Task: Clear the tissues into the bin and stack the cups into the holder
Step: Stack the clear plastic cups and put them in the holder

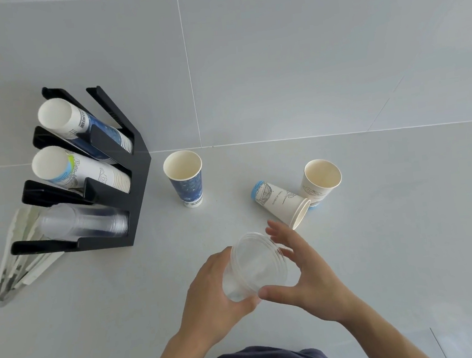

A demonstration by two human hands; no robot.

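Observation:
My left hand (212, 295) grips the lower part of a stack of clear plastic cups (254, 264) above the table's near middle. My right hand (302, 271) touches the stack's rim with fingers spread. A blue paper cup (185, 178) stands upright in the middle. A white paper cup (282, 203) lies on its side, and another white cup (321, 180) stands upright right behind it. The black cup holder (135, 172) at the left has three slots: blue cups (83, 125) on top, white cups (79, 170) in the middle, clear cups (85, 222) at the bottom.
The white table (97, 310) meets a grey tiled wall (274, 58) behind. Metal tongs and wrapped straws (14, 266) lie by the holder's left side near the table's left edge. No tissues or bin are in view.

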